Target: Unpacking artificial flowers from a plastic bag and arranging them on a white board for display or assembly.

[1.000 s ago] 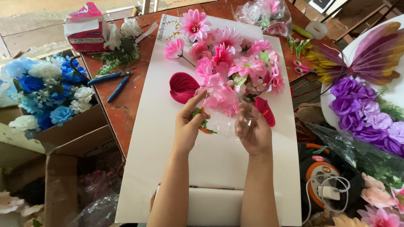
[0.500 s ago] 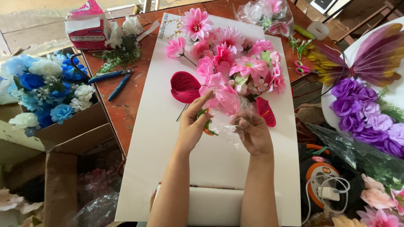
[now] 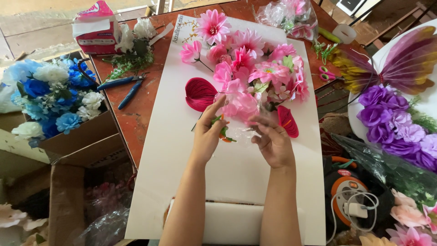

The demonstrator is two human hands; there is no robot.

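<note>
blurring right hand [image 3: 274, 142] over flowers [image 3: 248, 77]

A single head-worn camera looked steeply down from above and just behind the person's forearms, close to the work. It faced forward across the desk [image 3: 136, 114], with the white board [image 3: 236, 182] filling the middle of the frame.

board [image 3: 182, 173]: plain white
flower cluster [image 3: 255, 77]: pink and magenta, some green leaves
heart-shaped leaves [image 3: 199, 93]: deep crimson, finely veined
counter [image 3: 136, 118]: reddish brown
pliers [image 3: 123, 86]: blue handles
left bouquet [image 3: 50, 95]: blue and white
right roses [image 3: 391, 118]: purple
</note>
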